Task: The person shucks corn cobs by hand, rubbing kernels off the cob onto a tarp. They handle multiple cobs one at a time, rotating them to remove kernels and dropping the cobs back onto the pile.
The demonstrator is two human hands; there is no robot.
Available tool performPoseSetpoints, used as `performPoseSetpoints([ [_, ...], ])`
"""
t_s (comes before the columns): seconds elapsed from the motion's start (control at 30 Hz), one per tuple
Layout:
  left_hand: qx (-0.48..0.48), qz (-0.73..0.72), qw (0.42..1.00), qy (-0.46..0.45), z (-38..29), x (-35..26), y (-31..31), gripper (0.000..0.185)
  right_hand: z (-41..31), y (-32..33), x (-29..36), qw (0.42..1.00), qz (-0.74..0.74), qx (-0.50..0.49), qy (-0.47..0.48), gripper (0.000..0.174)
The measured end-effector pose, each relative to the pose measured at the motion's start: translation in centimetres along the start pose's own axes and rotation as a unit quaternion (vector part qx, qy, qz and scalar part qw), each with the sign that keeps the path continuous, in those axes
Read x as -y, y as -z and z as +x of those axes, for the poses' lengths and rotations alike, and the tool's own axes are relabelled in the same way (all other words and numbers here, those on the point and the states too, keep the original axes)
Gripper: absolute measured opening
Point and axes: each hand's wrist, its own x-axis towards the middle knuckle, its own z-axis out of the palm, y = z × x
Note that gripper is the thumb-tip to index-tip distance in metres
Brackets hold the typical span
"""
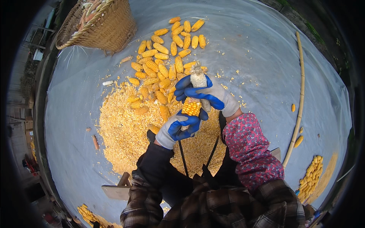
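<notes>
My left hand (184,126), in a grey work glove with blue coating, holds a partly shelled corn cob (191,107) that bears yellow kernels on its upper part. My right hand (208,92), gloved alike, grips a bare, pale corncob (198,77) with a ragged husk end at its top. The bare cob lies beside the kernelled one; whether they touch is hard to tell. Beneath both hands spreads a large heap of loose corn kernels (122,134). Unshelled ears of corn (161,48) lie in a pile beyond the hands, some resting on the heap.
A woven bamboo basket (114,28) containing cobs stands at the upper left on a plastic sheet (256,57). A bamboo pole (299,99) lies along the right. More corn ears (310,179) are piled at the lower right. A wooden bench (117,191) shows beside my body.
</notes>
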Motion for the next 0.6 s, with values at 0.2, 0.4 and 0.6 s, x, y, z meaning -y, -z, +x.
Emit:
performPoseSetpoints([
  [0.2, -0.122, -0.079, 0.989, -0.002, 0.5, -0.6, -0.7, 0.041, 0.5, 0.8, -1.3, 0.979, -0.200, -0.025, -0.013, 0.030],
  [0.4, -0.133, 0.039, 0.990, 0.026, 0.3, -0.4, 0.8, 0.035, 0.5, -0.2, -1.2, 0.975, -0.185, -0.082, -0.092, 0.034],
  [0.6, -0.211, -0.002, 0.974, 0.081, -0.1, 1.2, 2.4, 0.023, -1.2, -2.7, -1.7, 0.911, -0.411, -0.014, 0.029, 0.033],
])
